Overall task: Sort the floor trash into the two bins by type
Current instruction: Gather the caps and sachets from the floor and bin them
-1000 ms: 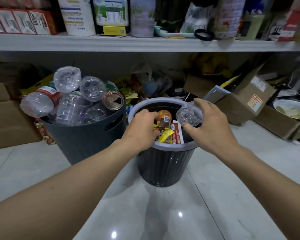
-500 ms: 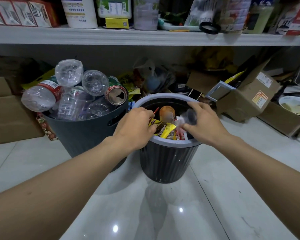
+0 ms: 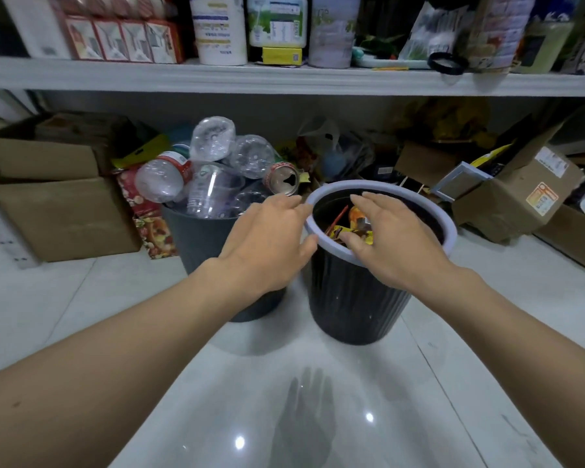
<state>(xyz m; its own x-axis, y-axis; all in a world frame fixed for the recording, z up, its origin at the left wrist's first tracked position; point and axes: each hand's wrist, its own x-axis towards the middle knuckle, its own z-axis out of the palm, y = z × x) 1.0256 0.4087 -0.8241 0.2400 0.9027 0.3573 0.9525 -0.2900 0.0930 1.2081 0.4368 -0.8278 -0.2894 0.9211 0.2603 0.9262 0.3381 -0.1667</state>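
Note:
Two dark bins stand side by side on the white tile floor. The left bin [image 3: 196, 238] is heaped with clear plastic bottles [image 3: 213, 138], cups and a drink can [image 3: 282, 180]. The ribbed right bin [image 3: 448, 228] has a pale rim and holds snack wrappers [image 3: 343, 231]. My left hand [image 3: 267, 238] hovers beside that bin's left rim, fingers relaxed, holding nothing. My right hand [image 3: 389, 238] is spread flat over the bin's mouth above the wrappers, fingers straight, with nothing visible in it.
A white shelf [image 3: 284, 79] crammed with tubs and boxes overhangs the bins. Cardboard boxes [image 3: 58, 211] sit on the floor at the left, and more boxes [image 3: 517, 197] at the right. Bags and clutter fill the space behind the bins.
The clear crumpled plastic my right hand held has gone from it; that hand now lies flat over the right bin. My left hand has left the bin's mouth and opened beside the rim.

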